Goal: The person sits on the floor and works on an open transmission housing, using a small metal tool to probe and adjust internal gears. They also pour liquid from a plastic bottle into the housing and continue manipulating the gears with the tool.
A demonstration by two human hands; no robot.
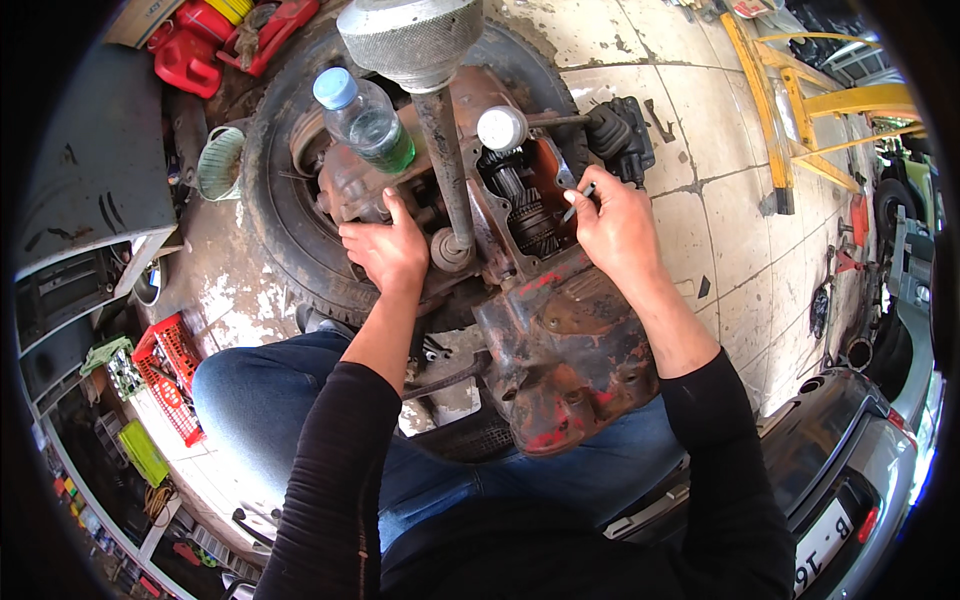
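A rusty red gearbox housing [560, 350] lies across a black tyre [290, 240] between my knees, its top open so the steel gears [525, 205] show. My left hand [385, 250] rests flat on the housing's left side, fingers gripping its edge beside a long grey shaft [445, 160] that ends in a knurled metal cylinder [410, 40]. My right hand [615, 225] pinches a thin grey metal tool [578, 202], its tip at the right edge of the gear opening.
A clear plastic bottle [365, 120] with a blue cap and a small white-capped container [502, 128] stand on the gearbox. A black rubber boot [622, 135] lies behind it. Red cans [195, 50] sit at the back left, a red crate [172, 375] at left, a yellow frame [790, 110] and a silver car [850, 470] at right.
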